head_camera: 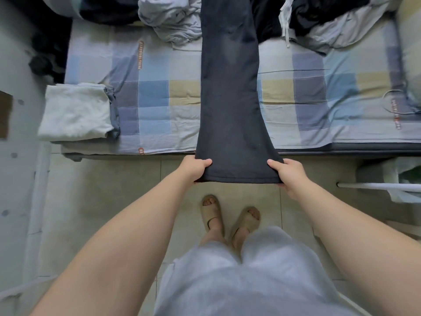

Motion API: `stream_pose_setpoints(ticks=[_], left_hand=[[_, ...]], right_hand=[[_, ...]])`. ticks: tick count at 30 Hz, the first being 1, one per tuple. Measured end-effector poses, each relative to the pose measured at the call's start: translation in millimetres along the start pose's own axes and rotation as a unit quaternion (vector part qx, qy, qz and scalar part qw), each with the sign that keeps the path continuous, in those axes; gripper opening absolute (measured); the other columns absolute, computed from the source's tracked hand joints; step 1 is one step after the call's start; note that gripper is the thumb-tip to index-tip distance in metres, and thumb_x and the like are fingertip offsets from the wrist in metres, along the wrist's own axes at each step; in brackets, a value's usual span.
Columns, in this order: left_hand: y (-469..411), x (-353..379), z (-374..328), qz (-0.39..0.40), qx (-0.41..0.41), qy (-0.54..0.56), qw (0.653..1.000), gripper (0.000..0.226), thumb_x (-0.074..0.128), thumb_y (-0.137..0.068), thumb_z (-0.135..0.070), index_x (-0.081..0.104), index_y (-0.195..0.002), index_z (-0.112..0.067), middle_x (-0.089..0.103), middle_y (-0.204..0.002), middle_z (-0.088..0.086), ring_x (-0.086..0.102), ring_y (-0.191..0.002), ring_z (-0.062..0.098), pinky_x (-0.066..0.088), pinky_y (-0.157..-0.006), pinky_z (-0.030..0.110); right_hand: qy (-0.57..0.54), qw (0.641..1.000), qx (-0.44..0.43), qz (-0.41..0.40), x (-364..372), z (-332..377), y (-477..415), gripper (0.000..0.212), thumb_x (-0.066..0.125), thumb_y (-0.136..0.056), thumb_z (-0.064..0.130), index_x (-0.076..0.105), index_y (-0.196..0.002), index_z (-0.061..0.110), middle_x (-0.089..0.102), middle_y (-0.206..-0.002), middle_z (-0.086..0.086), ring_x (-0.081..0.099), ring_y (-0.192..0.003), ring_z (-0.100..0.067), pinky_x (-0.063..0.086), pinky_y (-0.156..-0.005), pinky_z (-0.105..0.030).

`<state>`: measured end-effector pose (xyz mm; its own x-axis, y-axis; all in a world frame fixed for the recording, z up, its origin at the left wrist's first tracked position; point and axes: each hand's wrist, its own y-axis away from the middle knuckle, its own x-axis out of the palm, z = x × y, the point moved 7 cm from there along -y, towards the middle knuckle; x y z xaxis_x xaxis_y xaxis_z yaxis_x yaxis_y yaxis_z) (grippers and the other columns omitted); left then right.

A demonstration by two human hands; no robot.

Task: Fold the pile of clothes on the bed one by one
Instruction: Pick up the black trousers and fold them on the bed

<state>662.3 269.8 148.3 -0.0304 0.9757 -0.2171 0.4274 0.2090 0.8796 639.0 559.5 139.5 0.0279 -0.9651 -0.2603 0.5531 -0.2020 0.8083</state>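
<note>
Both hands pinch hem corners of dark trousers (230,99), frame center: left hand (196,168), right hand (287,172). Trousers lie across bed (155,106); clothes pile (173,21) at top.

At the far side of the bed (155,106), the dark trousers (230,87) are running off the top edge; the clothes pile (168,21), seemingly larger, is getting cropped there too.

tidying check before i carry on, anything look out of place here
The folded stack juts past the left edge of the bed and could slip. Dark clothing lies bunched off that same side. Nothing else stands out.
</note>
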Motion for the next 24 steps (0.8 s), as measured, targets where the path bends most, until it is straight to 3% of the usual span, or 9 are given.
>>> stream_pose_setpoints(ticks=[4, 7, 10, 13, 19, 24], left_hand=[[65.1, 2.8, 53.8, 0.009, -0.05, -0.024, 0.998, 0.038, 0.071, -0.093, -0.023, 0.057, -0.125, -0.006, 0.065, -0.119, 0.011, 0.066, -0.099, 0.03, 0.059, -0.07, 0.037], [105.7, 14.6, 113.9, 0.028, -0.129, -0.043, 0.99, 0.034, 0.07, -0.094, -0.025, 0.056, -0.12, -0.008, 0.062, -0.106, 0.009, 0.062, -0.086, 0.024, 0.054, -0.061, 0.032], [132.9, 28.7, 160.6, 0.052, -0.187, -0.037, 0.98, 0.026, 0.067, -0.095, -0.024, 0.057, -0.113, -0.011, 0.06, -0.102, 0.007, 0.059, -0.086, 0.022, 0.053, -0.066, 0.03], [146.7, 40.4, 186.6, 0.051, -0.201, -0.011, 0.978, 0.021, 0.068, -0.093, -0.023, 0.059, -0.108, -0.012, 0.061, -0.1, 0.006, 0.06, -0.086, 0.021, 0.053, -0.067, 0.029], [159.5, 49.0, 180.7, 0.041, -0.187, 0.062, 0.98, 0.019, 0.07, -0.09, -0.021, 0.06, -0.105, -0.012, 0.063, -0.09, 0.006, 0.061, -0.075, 0.018, 0.051, -0.068, 0.027], [155.6, 47.1, 121.9, 0.028, -0.124, 0.136, 0.982, 0.017, 0.069, -0.09, -0.023, 0.058, -0.101, -0.016, 0.06, -0.083, 0.006, 0.057, -0.063, 0.018, 0.048, -0.059, 0.027]], right_hand=[[0.021, 0.999, 0.027, 0.003, -24.6, -32.7, 67.7, 0.026, 0.074, -0.089, 0.021, 0.066, -0.11, 0.007, 0.07, -0.105, -0.009, 0.064, -0.083, -0.022, 0.052, -0.063, -0.03], [0.056, 0.996, 0.067, 0.025, -40.9, -78.7, 101.5, 0.024, 0.074, -0.088, 0.017, 0.066, -0.107, 0.005, 0.069, -0.103, -0.012, 0.064, -0.083, -0.025, 0.056, -0.068, -0.034], [0.054, 0.992, 0.104, 0.041, -57.1, -122.9, 127.4, 0.021, 0.074, -0.089, 0.015, 0.064, -0.105, 0.005, 0.068, -0.098, -0.01, 0.063, -0.078, -0.021, 0.054, -0.063, -0.032], [0.04, 0.99, 0.124, 0.046, -70.1, -154.6, 139.7, 0.024, 0.075, -0.088, 0.016, 0.064, -0.106, 0.005, 0.069, -0.102, -0.011, 0.063, -0.082, -0.024, 0.057, -0.072, -0.036], [-0.034, 0.99, 0.117, 0.063, -79.6, -145.3, 147.0, 0.026, 0.075, -0.088, 0.017, 0.062, -0.108, 0.006, 0.069, -0.104, -0.011, 0.065, -0.086, -0.024, 0.057, -0.072, -0.036], [-0.099, 0.989, 0.092, 0.068, -82.5, -88.4, 137.4, 0.02, 0.074, -0.088, 0.015, 0.065, -0.106, 0.009, 0.069, -0.094, -0.009, 0.066, -0.078, -0.024, 0.054, -0.063, -0.032]])
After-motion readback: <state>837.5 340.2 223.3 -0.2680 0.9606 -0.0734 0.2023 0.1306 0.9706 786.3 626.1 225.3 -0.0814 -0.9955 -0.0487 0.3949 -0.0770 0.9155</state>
